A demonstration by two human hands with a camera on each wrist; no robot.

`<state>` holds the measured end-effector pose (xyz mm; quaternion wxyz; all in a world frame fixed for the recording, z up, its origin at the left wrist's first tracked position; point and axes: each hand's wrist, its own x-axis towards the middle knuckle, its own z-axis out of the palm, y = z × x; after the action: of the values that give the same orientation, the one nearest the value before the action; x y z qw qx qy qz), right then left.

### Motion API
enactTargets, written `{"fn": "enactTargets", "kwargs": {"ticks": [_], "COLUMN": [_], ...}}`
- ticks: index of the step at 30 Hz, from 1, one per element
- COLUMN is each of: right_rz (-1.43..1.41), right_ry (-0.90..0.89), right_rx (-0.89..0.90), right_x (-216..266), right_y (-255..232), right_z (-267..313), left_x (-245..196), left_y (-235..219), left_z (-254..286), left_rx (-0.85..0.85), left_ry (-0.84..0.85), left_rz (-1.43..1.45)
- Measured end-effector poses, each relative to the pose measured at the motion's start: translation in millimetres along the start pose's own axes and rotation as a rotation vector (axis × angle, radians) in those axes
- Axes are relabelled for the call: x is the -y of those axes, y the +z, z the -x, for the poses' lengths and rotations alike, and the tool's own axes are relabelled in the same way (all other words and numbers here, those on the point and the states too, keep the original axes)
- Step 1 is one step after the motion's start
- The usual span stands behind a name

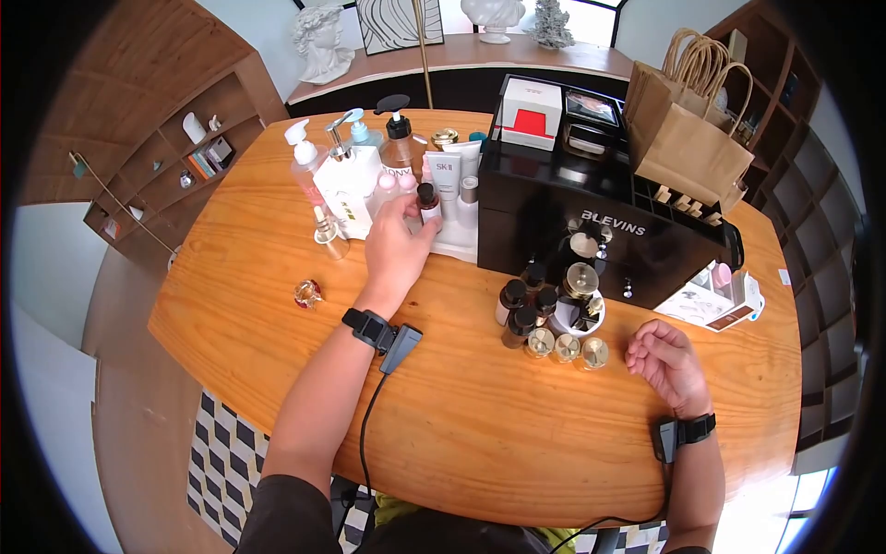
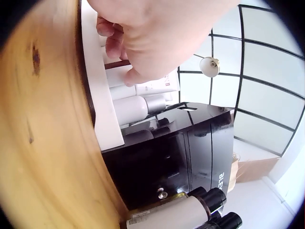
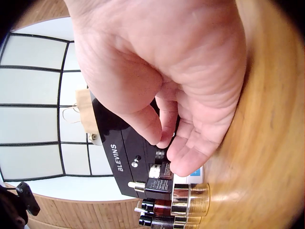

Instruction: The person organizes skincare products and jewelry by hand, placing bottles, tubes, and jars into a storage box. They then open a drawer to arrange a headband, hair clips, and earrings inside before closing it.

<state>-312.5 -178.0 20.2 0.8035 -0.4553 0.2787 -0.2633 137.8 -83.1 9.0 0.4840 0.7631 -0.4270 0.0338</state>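
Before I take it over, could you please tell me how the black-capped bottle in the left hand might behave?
The black-capped bottle looks narrow for its height, so it might tip if pushed near its cap. Its rounded look suggests it could roll if laid down.

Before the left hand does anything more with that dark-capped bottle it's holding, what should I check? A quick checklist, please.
1. Left hand has a grip: ok; thumb and fingers pinch the dark-capped bottle.
2. Bottle upright: ok, roughly so in the head view.
3. Bottle's base resting on the white tray: cannot tell; no view shows the base clearly.
4. Room around the bottle: not ok; the SK-II tube and pink-topped containers crowd it.
5. Left wrist cable out of the way: ok; it runs back toward the person.
6. Right hand free: ok; fingers loosely curled, nothing visible in them.
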Motion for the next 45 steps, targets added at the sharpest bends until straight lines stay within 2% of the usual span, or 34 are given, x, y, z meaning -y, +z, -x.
{"fn": "enactTargets", "kwargs": {"ticks": [5,7,14,20,22,40,43,45], "right_rz": [-0.008,-0.006,0.003,0.003,-0.001,0.016,0.024,0.006], "right_ry": [-0.001,0.004,-0.002,-0.003,-0.003,-0.007,0.009,0.014], "right_rx": [-0.001,0.003,-0.014,-0.007,-0.008,0.002,-0.041,0.000], "right_x": [-0.8,-1.1,-0.3,-0.6,-0.7,-0.1,1.9,2.2], "right_y": [-0.5,0.2,2.7,1.6,1.4,2.2,1.6,2.1], "right_z": [-1.0,-1.1,-0.8,-0.9,-1.0,0.3,2.9,2.2], "left_x": [0.2,0.3,3.5,-3.1,-6.1,3.0,0.2,-9.7], "left_y": [-1.8,-4.6,0.0,-3.2,-6.2,-4.1,-7.5,-20.4], "left_z": [1.7,0.7,2.8,1.0,-1.0,-4.5,-5.5,-6.4], "left_rx": [-0.051,0.057,0.040,0.091,0.131,0.108,0.152,0.197], "left_ry": [-0.025,-0.098,-0.044,-0.087,-0.147,-0.152,-0.150,-0.131], "left_rz": [0.000,-0.027,0.048,0.056,-0.002,-0.076,-0.066,-0.074]}}
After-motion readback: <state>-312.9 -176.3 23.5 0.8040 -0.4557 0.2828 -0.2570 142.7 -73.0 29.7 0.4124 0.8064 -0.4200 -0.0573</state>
